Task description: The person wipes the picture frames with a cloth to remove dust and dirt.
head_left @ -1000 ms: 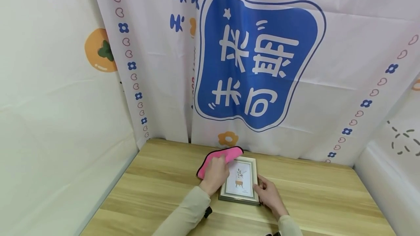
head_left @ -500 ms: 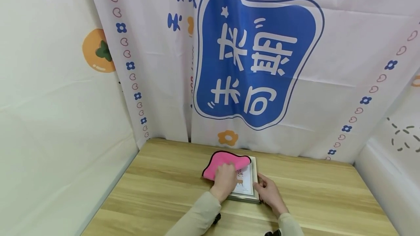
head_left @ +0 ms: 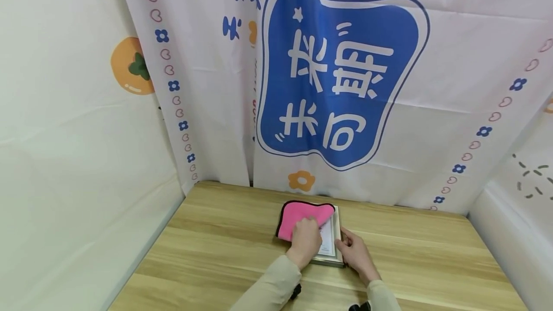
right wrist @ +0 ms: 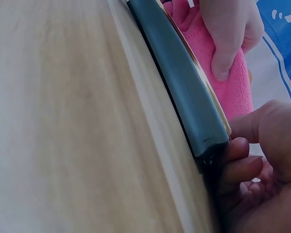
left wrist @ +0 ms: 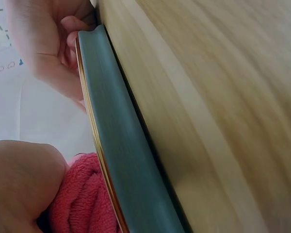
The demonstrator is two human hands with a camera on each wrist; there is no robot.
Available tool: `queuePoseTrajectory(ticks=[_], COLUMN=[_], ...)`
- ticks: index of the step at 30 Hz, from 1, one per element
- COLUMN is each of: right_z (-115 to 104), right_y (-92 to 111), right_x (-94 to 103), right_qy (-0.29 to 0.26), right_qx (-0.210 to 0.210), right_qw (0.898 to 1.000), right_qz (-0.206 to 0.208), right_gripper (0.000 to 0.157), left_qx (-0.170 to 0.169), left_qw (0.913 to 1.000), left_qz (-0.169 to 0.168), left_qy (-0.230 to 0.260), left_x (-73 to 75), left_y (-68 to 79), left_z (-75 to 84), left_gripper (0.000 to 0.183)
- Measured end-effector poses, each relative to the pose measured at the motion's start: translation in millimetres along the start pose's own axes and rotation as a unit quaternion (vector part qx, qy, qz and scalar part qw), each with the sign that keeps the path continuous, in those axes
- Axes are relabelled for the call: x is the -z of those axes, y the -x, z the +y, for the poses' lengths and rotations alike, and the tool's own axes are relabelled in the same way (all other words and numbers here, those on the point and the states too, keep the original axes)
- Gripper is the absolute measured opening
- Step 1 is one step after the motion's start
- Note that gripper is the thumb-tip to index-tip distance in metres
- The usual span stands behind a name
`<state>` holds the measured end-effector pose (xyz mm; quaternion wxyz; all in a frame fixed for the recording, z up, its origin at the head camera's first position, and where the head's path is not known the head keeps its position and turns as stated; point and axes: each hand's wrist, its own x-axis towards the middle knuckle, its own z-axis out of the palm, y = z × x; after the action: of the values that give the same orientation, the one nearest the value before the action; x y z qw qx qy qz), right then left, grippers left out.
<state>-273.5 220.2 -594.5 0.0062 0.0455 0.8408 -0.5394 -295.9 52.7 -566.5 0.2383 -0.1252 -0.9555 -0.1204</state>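
Note:
A pink cloth (head_left: pixel 298 212) with a black border lies over the upper left part of a picture frame (head_left: pixel 339 222). My left hand (head_left: pixel 306 240) presses the cloth onto the picture, its fingers curled into the fabric. In the right wrist view the left thumb (right wrist: pixel 222 73) bears on the pink pile. My right hand (head_left: pixel 356 256) grips the frame's right edge, thumb on top and fingers curled against the side. The frame lies flat on the table, picture side up; the cloth and left hand hide most of the print. Its greenish side (left wrist: pixel 116 121) shows in the left wrist view.
The wooden table (head_left: pixel 207 248) reaches back to a white printed curtain (head_left: pixel 216 124) with a large blue patch. White wall sheets (head_left: pixel 78 181) stand on the left and right. Dark wrist straps or cameras (head_left: pixel 359 307) sit near the sleeves.
My left hand has slid the cloth rightward across the frame, covering more of the print. The right hand stays at the frame's right edge, and the frame has hardly moved.

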Motion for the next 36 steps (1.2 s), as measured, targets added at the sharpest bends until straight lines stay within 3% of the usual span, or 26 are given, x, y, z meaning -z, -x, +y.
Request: queuePoseTrajectory(ticks=[6, 16, 21, 30, 36], right_z=[1, 1, 1, 3, 4], right_y=[1, 0, 2, -3, -3], right_x=[0.7, -0.7, -0.9, -1.4, -2.4], right_qy=[0.008, 0.009, 0.008, 0.023, 0.023], right_qx=[0.001, -0.008, -0.002, 0.008, 0.010], right_qw=[1.000, 1.000, 1.000, 1.000, 1.000], right_qz=[0.002, 0.007, 0.003, 0.008, 0.012], right_gripper=[0.060, 0.060, 0.058, 0.058, 0.056], left_qx=[-0.008, -0.015, -0.009, -0.014, -0.004], left_qw=[0.9999, 0.9998, 0.9993, 0.9992, 0.9957], left_qz=[0.010, -0.004, 0.004, -0.023, -0.032], left_qy=[0.005, 0.009, 0.036, 0.031, 0.087], left_x=[-2.4, -3.7, -7.2, -11.3, -11.8], left_y=[-0.5, 1.7, 3.2, 0.7, 0.2], left_z=[7.1, 16.3, 20.3, 27.1, 29.8], left_gripper=[0.021, 0.022, 0.023, 0.025, 0.022])
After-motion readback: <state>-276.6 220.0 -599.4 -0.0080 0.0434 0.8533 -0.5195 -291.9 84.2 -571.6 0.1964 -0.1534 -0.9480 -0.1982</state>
